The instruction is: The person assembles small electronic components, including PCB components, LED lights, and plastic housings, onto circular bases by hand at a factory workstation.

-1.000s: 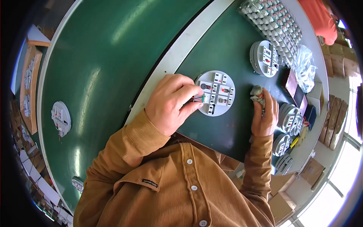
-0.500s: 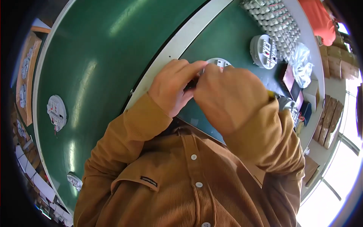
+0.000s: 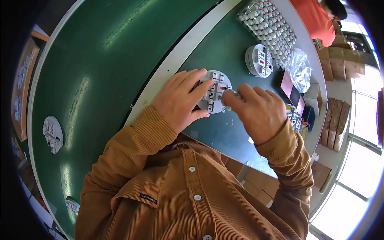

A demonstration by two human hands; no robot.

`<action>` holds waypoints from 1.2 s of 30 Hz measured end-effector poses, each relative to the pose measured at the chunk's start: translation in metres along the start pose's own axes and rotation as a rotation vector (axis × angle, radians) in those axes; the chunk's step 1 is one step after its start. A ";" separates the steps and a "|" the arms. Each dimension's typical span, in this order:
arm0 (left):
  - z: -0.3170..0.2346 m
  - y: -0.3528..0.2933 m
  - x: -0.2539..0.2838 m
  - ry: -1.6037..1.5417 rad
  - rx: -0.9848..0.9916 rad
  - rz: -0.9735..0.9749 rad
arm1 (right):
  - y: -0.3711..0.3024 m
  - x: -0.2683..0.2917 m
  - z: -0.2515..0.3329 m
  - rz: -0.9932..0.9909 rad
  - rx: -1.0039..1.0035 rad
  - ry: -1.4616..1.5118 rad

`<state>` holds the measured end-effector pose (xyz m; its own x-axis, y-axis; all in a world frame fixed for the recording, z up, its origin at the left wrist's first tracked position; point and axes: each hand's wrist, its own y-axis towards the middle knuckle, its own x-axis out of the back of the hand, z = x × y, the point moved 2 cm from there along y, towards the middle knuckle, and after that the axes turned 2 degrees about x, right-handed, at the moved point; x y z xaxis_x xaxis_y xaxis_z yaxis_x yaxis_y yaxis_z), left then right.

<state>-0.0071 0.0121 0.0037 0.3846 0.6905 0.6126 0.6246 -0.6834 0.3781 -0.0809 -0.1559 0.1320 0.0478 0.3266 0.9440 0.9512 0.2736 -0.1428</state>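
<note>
On the green worktop in front of me lies a round light-grey plastic base (image 3: pixel 218 77) with slotted compartments and a small red part near its middle. My left hand (image 3: pixel 176 98) grips it from the left, thumb at the near rim and fingers reaching over its top. Over the base's right side, my right hand (image 3: pixel 260 110) is closed, with thumb and forefinger pinching. A small greyish piece shows at those fingertips, largely covered, so its kind cannot be told. Several tiny pale bits lie by the near rim.
Stacked round bases (image 3: pixel 253 64) stand at the back right, beside a tray of small whitish parts (image 3: pixel 268 26) and a clear plastic bag (image 3: pixel 300 72). A white rail (image 3: pixel 176 58) borders the green surface at left, which carries another base (image 3: pixel 53 132). A person in orange (image 3: pixel 314 18) is far right.
My hands have come apart; the right has shifted right and lower. The round base, mostly hidden before, now shows between them. The whole view has shifted slightly.
</note>
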 end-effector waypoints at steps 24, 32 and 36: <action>-0.014 0.021 -0.005 0.075 -0.059 -0.113 | -0.065 -0.096 -0.024 -0.395 -0.815 0.612; -0.019 0.035 -0.031 0.062 0.085 -0.078 | -0.032 -0.104 0.006 -0.476 -0.401 0.896; -0.022 0.051 -0.033 0.121 0.071 -0.063 | -0.024 -0.126 0.001 -0.447 -0.356 0.903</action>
<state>-0.0030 -0.0506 0.0181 0.2609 0.6952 0.6698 0.6931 -0.6178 0.3714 -0.1103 -0.2029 0.0163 -0.2581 -0.5686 0.7810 0.9656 -0.1250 0.2281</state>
